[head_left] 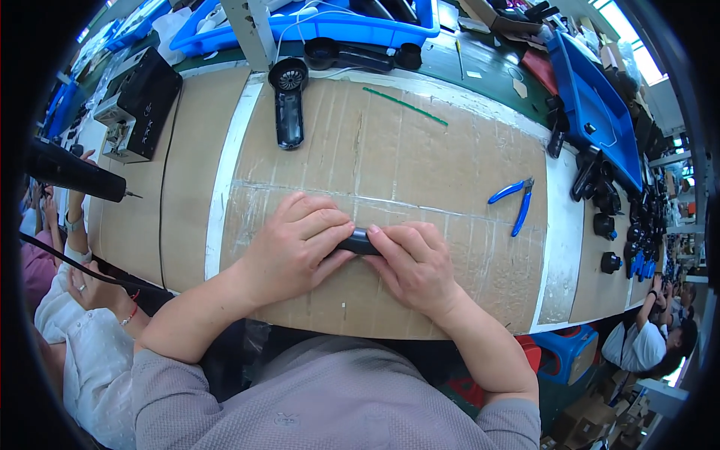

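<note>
Near the front of the cardboard-covered bench, both my hands grip one small black plastic piece [358,241] with a rounded, smooth top. My left hand [304,236] is closed around its left end, while my right hand [414,262] pinches its right end, thumb on top. Fingers cover most of the piece, so its full shape is hidden. Farther off lies a black hair-dryer-like housing [289,112] with a round vented head. To the right, blue-handled cutters [517,204] rest with their handles spread. A thin green strip [405,106] lies at the far side.
A black power screwdriver [79,174] juts in from the left, beside a black control box [142,105]. Blue bins [600,112] stand at the back and right. Several black parts [606,225] line the right side. A metal post [251,34] rises at the back. Other people sit on both sides.
</note>
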{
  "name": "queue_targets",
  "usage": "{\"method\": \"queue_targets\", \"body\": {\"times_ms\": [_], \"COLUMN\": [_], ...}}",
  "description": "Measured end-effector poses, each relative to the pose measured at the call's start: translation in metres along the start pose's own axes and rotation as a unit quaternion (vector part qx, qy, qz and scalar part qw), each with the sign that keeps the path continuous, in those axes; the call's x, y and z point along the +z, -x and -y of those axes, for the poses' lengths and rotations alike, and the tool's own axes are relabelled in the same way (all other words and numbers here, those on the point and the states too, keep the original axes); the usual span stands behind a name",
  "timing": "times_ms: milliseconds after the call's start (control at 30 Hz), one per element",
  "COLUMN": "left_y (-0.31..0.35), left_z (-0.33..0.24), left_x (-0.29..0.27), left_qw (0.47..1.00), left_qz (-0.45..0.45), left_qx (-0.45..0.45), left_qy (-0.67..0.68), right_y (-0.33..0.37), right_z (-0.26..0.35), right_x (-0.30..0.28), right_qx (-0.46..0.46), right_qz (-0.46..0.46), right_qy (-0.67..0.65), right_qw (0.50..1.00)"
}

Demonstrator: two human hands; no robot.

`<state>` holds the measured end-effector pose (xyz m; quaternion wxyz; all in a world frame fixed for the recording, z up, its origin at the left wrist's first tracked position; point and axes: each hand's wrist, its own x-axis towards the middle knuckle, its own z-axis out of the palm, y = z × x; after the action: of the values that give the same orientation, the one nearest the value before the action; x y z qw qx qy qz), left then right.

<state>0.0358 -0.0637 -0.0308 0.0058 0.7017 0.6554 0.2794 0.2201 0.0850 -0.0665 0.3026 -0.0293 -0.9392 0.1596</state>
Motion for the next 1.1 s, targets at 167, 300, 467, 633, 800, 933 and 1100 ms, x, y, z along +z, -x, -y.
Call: {"method": "queue_targets", "body": {"times_ms": [167, 300, 467, 633, 800, 933, 1100], "left_y": [0.0, 0.003, 0.003, 0.019, 0.025, 0.027, 0.02], "left_z": [0.002, 0.009, 0.003, 0.017, 0.026, 0.029, 0.027], "left_x": [0.0, 0.003, 0.005, 0.008, 0.013, 0.017, 0.017], "left_qw": [1.0, 1.0, 0.99, 0.986, 0.991, 0.992, 0.992], "left_qz": [-0.009, -0.006, -0.09, -0.073, -0.07, -0.081, -0.095], "left_qx": [0.014, 0.015, -0.06, -0.098, -0.082, -0.071, -0.059], "left_qy": [0.012, 0.019, 0.09, 0.117, 0.081, 0.069, 0.058], "right_y": [-0.006, -0.001, -0.002, -0.002, -0.029, -0.051, -0.078], "right_z": [0.003, -0.003, -0.003, -0.008, -0.002, 0.009, 0.012], "right_x": [-0.008, -0.002, -0.004, -0.008, -0.018, -0.001, -0.005], "right_qx": [-0.016, 0.0, 0.019, 0.033, 0.128, 0.184, 0.243], "right_qz": [0.042, 0.019, 0.014, 0.036, 0.121, 0.183, 0.281], "right_qy": [0.045, -0.001, -0.042, -0.069, -0.171, -0.152, -0.11], "right_qw": [0.998, 1.0, 0.999, 0.996, 0.969, 0.954, 0.922]}}
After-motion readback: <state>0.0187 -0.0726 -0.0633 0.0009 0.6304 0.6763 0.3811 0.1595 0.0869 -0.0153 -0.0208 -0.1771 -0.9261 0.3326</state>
